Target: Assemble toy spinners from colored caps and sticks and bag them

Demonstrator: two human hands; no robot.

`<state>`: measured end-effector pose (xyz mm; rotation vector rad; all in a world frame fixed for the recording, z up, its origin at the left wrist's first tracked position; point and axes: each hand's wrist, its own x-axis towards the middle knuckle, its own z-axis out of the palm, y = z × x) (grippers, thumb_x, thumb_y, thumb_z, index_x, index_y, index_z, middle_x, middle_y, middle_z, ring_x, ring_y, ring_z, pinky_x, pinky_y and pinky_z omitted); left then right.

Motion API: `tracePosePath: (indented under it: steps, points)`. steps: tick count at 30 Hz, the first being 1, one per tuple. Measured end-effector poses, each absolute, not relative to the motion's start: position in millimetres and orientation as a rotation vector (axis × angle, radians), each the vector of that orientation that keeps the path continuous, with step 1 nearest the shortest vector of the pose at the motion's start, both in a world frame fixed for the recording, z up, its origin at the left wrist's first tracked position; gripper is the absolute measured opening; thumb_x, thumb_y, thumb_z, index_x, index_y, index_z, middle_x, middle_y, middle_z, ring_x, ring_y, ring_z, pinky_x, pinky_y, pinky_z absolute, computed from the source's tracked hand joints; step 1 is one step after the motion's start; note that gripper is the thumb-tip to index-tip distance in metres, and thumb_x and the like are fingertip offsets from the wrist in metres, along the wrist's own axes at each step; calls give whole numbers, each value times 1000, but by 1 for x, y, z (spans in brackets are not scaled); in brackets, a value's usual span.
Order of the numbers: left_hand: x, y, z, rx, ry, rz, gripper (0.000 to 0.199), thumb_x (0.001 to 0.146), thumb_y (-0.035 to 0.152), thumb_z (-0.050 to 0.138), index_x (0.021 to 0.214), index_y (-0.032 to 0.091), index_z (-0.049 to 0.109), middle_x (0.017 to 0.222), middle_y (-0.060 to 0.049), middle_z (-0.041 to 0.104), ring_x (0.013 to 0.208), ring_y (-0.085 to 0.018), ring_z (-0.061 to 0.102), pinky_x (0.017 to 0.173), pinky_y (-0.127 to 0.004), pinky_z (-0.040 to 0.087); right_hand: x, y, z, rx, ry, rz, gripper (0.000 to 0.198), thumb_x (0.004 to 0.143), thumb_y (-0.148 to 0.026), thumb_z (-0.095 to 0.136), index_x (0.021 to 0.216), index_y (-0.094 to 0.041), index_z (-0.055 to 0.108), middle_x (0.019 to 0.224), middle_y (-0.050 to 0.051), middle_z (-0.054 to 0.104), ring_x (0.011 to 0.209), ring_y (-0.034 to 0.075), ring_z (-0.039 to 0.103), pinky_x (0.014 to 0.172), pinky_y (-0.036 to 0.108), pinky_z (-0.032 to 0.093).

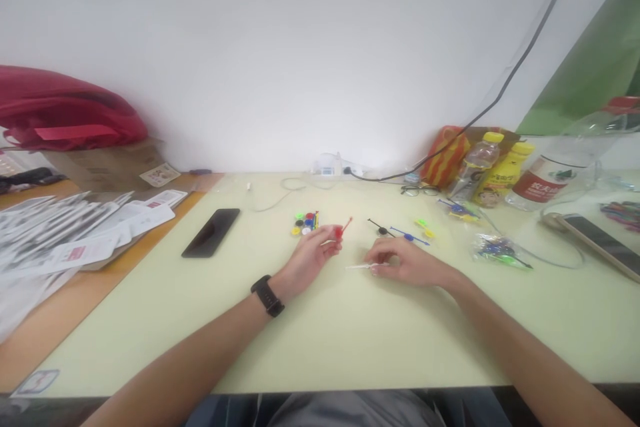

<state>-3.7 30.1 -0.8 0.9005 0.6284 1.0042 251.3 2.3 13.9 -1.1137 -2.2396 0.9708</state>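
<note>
My left hand [316,253] is closed in a pinch on a small red plastic piece [339,232], a disc with a thin stick poking up and to the right. To the right, my right hand [400,260] rests low over the table, its fingertips pinching a thin white plastic stick [359,267]. Behind my left hand lies a cluster of small coloured discs [299,223] with short sticks beside it. Past my right hand are a black stick with a disc [383,231], a blue stick with a disc [409,237] and yellow-green pieces [425,228].
A black phone [211,233] lies at left. Papers [65,233] and a cardboard box [105,167] stand farther left. At right are bagged plastic pieces [500,250], glasses [419,191], bottles [543,180], another phone [603,240] and a cable [530,253].
</note>
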Motion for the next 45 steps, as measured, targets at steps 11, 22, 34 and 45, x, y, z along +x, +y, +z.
tracePosePath:
  steps: [11,22,34,45]
  points:
    - [-4,29,0,919,630,955,21,82,24,81,102,16,78,98,-6,72,91,-16,65,94,-31,47,245,-2,13,-1129,-2104,806,19,95,-34,61,107,-25,74,99,6,76,91,23,69,82,36,54]
    - [-2,23,-1,1134,700,988,27,79,30,86,102,19,79,101,-6,75,88,-15,66,91,-34,48,215,-11,4,-963,-1528,1211,77,95,-49,62,157,-34,20,86,-3,58,62,14,51,56,28,48]
    - [0,25,-3,1142,716,1060,27,77,32,87,98,18,80,103,-9,77,91,-19,68,93,-38,51,228,-6,15,-860,-1348,1486,68,94,-66,51,44,-22,35,50,-2,25,53,14,29,54,32,29]
    - [-1,23,-2,1186,717,971,29,81,34,84,103,17,78,104,-9,75,88,-18,67,90,-37,52,215,-10,12,-970,-1526,1187,34,90,-54,68,86,-21,61,64,-5,42,57,12,37,54,26,29]
